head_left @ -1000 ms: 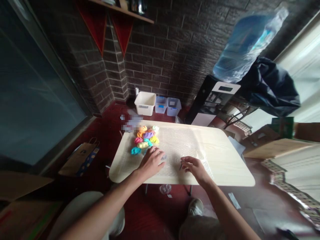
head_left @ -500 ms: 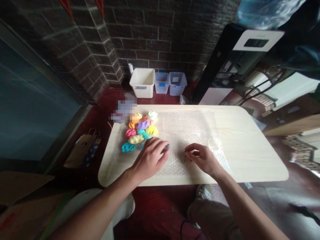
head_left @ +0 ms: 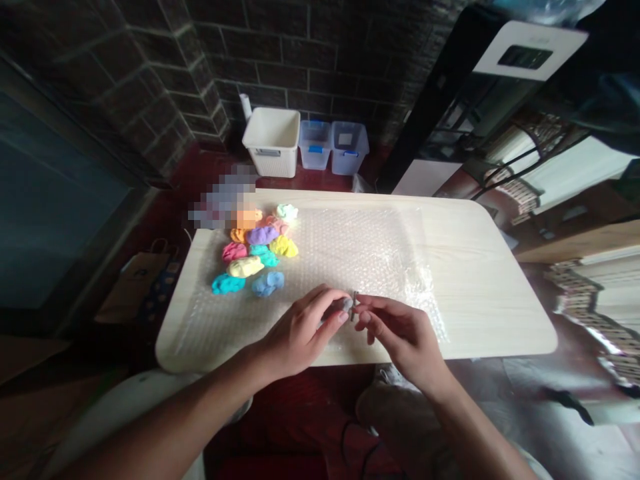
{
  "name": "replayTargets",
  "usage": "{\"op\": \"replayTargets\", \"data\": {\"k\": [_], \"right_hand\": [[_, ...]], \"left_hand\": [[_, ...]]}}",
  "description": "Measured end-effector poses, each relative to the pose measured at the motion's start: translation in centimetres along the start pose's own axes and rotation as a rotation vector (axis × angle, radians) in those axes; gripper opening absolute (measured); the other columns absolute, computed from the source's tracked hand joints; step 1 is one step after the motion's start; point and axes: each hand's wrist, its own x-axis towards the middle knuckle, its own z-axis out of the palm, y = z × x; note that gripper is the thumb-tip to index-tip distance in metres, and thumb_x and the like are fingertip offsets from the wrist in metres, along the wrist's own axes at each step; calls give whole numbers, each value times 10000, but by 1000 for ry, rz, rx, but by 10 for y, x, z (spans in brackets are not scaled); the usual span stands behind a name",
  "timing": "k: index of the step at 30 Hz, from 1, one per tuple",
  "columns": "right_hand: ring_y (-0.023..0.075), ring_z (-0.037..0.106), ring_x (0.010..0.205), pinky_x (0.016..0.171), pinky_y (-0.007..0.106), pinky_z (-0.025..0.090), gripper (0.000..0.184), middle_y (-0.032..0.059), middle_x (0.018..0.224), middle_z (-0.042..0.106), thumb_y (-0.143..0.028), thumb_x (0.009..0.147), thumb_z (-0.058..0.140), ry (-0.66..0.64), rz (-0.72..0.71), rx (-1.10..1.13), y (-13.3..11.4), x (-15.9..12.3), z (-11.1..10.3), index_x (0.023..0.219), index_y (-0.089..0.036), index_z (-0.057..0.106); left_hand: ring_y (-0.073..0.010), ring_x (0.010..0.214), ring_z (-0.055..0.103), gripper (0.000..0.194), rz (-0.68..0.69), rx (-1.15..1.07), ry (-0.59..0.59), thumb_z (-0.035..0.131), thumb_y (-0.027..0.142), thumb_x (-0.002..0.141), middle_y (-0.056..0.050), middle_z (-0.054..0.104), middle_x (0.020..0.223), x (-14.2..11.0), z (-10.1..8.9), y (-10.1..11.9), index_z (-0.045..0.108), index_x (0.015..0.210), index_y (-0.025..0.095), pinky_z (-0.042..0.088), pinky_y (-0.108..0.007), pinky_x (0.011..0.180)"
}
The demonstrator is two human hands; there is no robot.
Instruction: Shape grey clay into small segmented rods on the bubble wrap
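In the head view my left hand point(head_left: 305, 327) is closed around a small grey lump point(head_left: 346, 305), mostly hidden by the fingers. Close beside it, my right hand point(head_left: 400, 330) pinches a thin grey strip or ring point(head_left: 354, 307); its exact kind is unclear. Both hands are above the near edge of the bubble wrap point(head_left: 345, 247). To the left lie several soft, crumpled lumps, among them a blue lump point(head_left: 269, 284), a teal lump point(head_left: 229, 283), a pale yellow lump point(head_left: 245, 267) and a purple lump point(head_left: 261, 235).
The pale wooden table point(head_left: 480, 280) has rounded corners. Behind it, a white bin point(head_left: 274, 143) and clear boxes point(head_left: 349, 150) stand on the floor by a brick wall. A water dispenser point(head_left: 435, 173) rises at the back right. A paper bag point(head_left: 130, 280) is at left.
My hands have come together, with the thin grey piece now beside the grey lump. The blue lump, partly hidden before, shows fully. The whole view has shifted slightly.
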Motion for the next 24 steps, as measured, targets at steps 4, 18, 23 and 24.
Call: {"op": "replayTargets", "data": {"k": [4, 18, 23, 24], "right_hand": [[216, 751, 795, 667, 332, 638, 258, 105, 991, 811, -373, 916, 797, -7, -141, -15, -1, -2, 7, 1119, -216, 817], [212, 768, 659, 603, 302, 638, 221, 84, 772, 813, -382, 955, 739, 11, -163, -170, -4, -4, 13, 1017, -198, 845], [227, 779, 656, 592, 317, 649, 220, 99, 810, 831, -391, 941, 754, 15, -200, -197, -6, -3, 16, 1012, -212, 860], [231, 784, 669, 603, 321, 653, 202, 101, 821, 832, -378, 942, 755, 12, -211, -197, -7, -2, 17, 1000, -216, 861]], "left_hand": [[-194, 1036, 653, 204, -12, -32, -11, 471, 264, 1085, -77, 687, 1116, -1, 4, 1, 604, 1221, 191, 499, -303, 918], [-189, 966, 639, 238, -41, -59, -91, 398, 260, 1100, -56, 676, 1023, -5, -2, 9, 625, 1136, 198, 467, -303, 879], [-189, 878, 637, 295, -88, -103, -88, 366, 295, 1107, -56, 678, 934, -3, -5, 12, 640, 1076, 190, 470, -300, 810], [-187, 841, 631, 318, -112, -121, -94, 354, 314, 1110, -50, 670, 895, -3, -5, 13, 643, 1067, 188, 471, -299, 786]]}}
